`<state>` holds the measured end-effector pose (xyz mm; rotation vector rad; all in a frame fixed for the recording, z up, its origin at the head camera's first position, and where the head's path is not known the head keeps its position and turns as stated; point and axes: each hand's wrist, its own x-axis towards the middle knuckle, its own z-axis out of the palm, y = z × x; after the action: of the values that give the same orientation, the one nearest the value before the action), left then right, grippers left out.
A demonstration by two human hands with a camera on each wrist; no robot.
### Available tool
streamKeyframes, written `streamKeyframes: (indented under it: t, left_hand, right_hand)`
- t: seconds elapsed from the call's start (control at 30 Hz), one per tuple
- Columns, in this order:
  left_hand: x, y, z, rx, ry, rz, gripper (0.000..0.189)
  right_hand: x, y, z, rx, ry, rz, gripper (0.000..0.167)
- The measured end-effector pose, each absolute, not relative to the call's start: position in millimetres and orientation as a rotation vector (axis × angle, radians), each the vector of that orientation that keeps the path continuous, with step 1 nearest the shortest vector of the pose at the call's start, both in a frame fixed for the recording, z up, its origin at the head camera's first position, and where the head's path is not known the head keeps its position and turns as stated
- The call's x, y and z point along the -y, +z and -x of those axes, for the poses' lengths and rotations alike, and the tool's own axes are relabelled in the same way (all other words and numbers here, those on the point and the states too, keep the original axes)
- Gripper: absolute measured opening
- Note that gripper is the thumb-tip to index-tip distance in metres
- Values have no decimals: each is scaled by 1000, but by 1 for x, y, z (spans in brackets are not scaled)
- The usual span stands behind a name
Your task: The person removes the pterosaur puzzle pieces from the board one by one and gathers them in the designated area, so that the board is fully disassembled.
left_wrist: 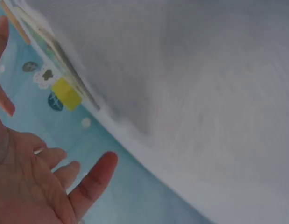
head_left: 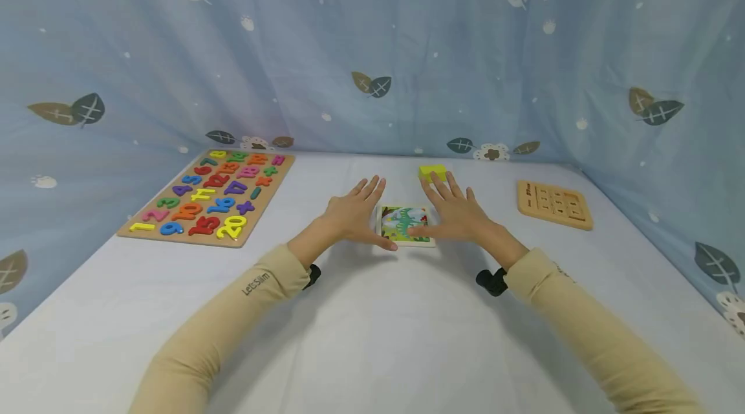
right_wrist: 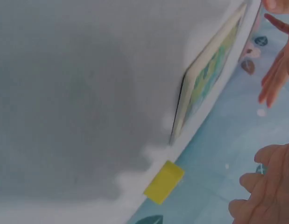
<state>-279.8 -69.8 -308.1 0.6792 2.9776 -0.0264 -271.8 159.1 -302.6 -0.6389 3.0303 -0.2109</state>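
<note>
Left hand (head_left: 351, 215) and right hand (head_left: 458, 215) open above the dinosaur picture (head_left: 401, 220), nothing gripped.
Fingers extended, hands hovering to either side; picture lies flat on the bench (head_left: 372, 336) between them, right thumb overlapping it in the head view. Yellow block (head_left: 429, 171) sits just beyond the picture, partly behind right fingertips in that view. Number board (head_left: 260, 204) off to the left, small wooden board (head_left: 555, 205) to the right, both well apart from the hands.
</note>
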Motion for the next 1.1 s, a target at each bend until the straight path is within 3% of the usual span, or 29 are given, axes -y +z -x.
streamKeyframes:
  t: [0.3,0.83,1.1]
  left_hand:
    - [61,-317,295,-2820,98,-619,132]
    - [71,-323,302,-2575,353,-666,104]
    - [72,-330,302,-2611,384,-644,103]
  right_hand:
    - [-136,-315,283,-2960,-227,725,95]
    - [-100,-318,302,-2837,-291,795,42]
    - [-98,-321,311,-2876,-314,783,35]
